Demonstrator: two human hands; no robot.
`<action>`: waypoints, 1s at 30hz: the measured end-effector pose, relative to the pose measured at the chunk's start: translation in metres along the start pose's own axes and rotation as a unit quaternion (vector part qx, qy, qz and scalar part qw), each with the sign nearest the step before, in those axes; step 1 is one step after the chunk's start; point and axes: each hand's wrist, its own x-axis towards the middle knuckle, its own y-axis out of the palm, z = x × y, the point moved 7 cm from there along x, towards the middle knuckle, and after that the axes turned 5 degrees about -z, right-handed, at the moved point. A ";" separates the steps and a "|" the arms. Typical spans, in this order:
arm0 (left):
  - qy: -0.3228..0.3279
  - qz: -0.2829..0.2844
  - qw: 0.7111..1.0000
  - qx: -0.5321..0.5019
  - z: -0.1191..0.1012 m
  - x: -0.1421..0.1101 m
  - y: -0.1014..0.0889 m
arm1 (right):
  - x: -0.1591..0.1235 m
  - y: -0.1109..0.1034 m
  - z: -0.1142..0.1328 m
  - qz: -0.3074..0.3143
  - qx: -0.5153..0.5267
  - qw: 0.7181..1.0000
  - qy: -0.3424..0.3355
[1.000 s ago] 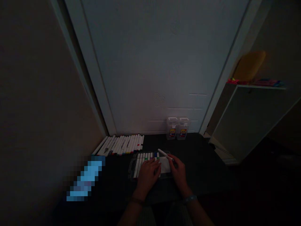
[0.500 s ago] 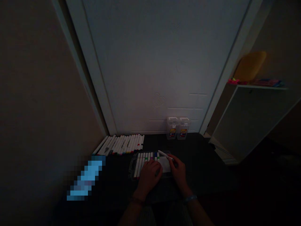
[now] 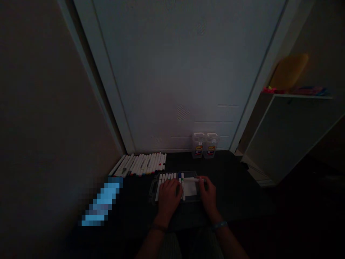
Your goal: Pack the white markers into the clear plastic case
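Observation:
A clear plastic case (image 3: 198, 198) lies open on the dark table in front of me. White markers (image 3: 161, 180) stand side by side in its left part, and a white sheet (image 3: 191, 189) shows in the right part. My left hand (image 3: 169, 194) rests over the markers with its fingers stretched across them, covering their middles. In my right hand (image 3: 207, 192), thumb and fingers are closed on a white marker (image 3: 192, 179). That marker points left, nearly level, over the sheet.
A row of loose white markers (image 3: 145, 163) lies at the back left. Two upright clear plastic cases (image 3: 198, 147) with labels stand against the white door (image 3: 161, 90). A blurred bright blue rectangle (image 3: 104, 201) is at the table's left. A cabinet (image 3: 293, 133) stands at the right.
The marker in my right hand has swung from a slant to nearly level and sits lower over the case. My left hand has shifted slightly, with its fingers now more spread over the markers.

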 end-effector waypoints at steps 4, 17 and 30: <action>0.003 0.009 1.000 0.000 -0.001 0.000 0.002 | 0.000 -0.004 -0.001 -0.022 0.017 1.000 0.015; 0.054 0.037 0.997 -0.039 0.006 -0.009 0.027 | -0.003 0.015 0.017 0.045 -0.118 0.984 -0.127; 0.060 0.087 0.994 -0.018 0.008 -0.012 0.035 | -0.023 0.041 0.031 0.196 -0.200 0.932 -0.231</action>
